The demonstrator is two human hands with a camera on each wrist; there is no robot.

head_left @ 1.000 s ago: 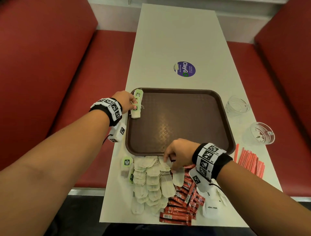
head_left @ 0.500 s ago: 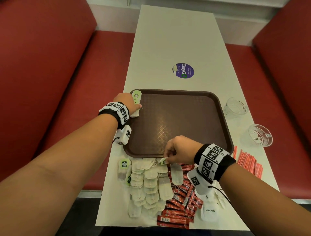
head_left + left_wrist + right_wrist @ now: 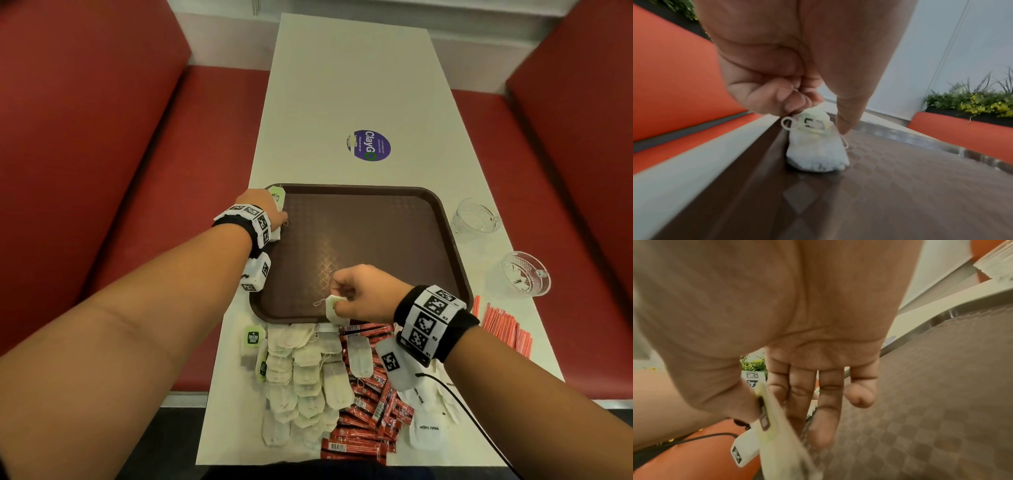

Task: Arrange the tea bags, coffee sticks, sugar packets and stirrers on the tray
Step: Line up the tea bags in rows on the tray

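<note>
Left hand [image 3: 262, 209] hiding tea bag [image 3: 816, 146]

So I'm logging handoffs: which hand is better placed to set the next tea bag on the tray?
Probably the right hand: it already pinches a tea bag over the tray's near edge. The left hand is busy with the placed bag at the far left corner.

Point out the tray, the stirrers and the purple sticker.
tray [image 3: 394, 219]: head view, bare brown floor.
stirrers [image 3: 505, 325]: head view, middle of the red bundle.
purple sticker [image 3: 370, 145]: head view, its centre.
</note>
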